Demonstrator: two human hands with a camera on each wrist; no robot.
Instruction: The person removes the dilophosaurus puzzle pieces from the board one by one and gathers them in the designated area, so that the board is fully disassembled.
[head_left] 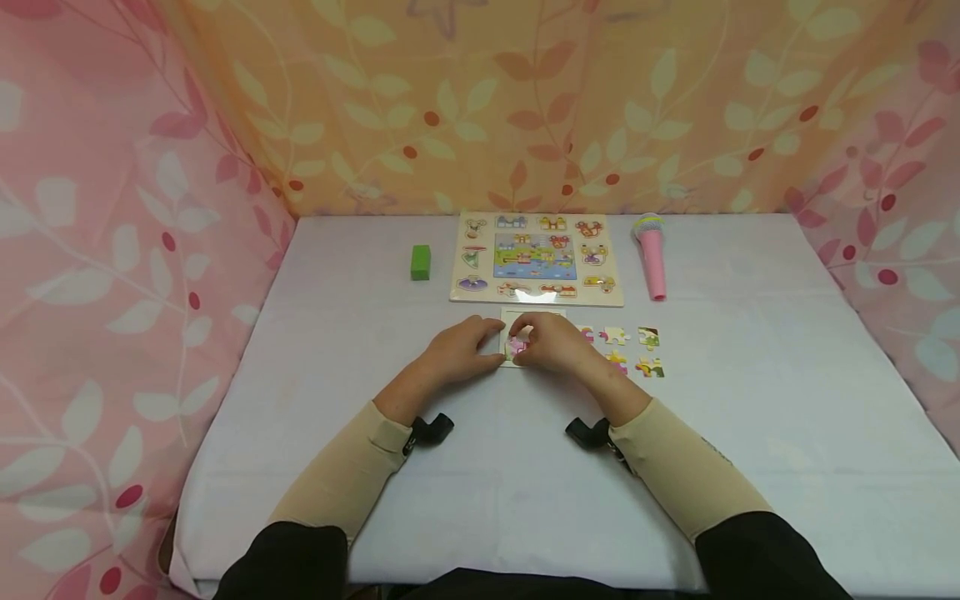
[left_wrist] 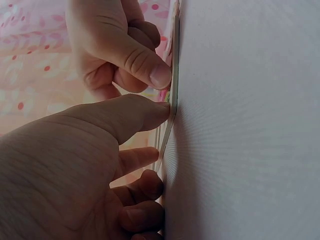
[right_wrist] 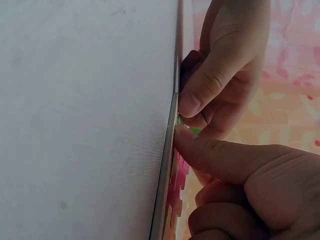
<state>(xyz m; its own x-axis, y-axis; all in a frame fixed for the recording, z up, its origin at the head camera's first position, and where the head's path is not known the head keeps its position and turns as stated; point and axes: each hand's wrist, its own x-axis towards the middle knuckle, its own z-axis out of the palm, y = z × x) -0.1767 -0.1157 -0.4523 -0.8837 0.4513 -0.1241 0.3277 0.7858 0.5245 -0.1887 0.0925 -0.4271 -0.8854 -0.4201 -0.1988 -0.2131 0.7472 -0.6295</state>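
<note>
1. floral curtains (head_left: 480,108) are surrounding a white-covered table (head_left: 495,517).
2. left hand (head_left: 459,348) is spreading thumb and index, touching small tray (head_left: 512,315); right hand (head_left: 557,340) is curling thumb and index round pink piece (head_left: 517,345).
3. small tray is lying mid-table; probably handling light, stiff; left edge is suiting a steadying hold.
4. pink piece is sitting at tray's left part, seating unclear; likely handling light, thin, bendable if forced; side edges are offering best pinch.

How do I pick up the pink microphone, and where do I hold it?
Probably around the middle of its pink handle, coming down from above, slightly from the right. The microphone lies flat, slim handle toward the person, wider head away, and the puzzle board sits just to its left.
</note>
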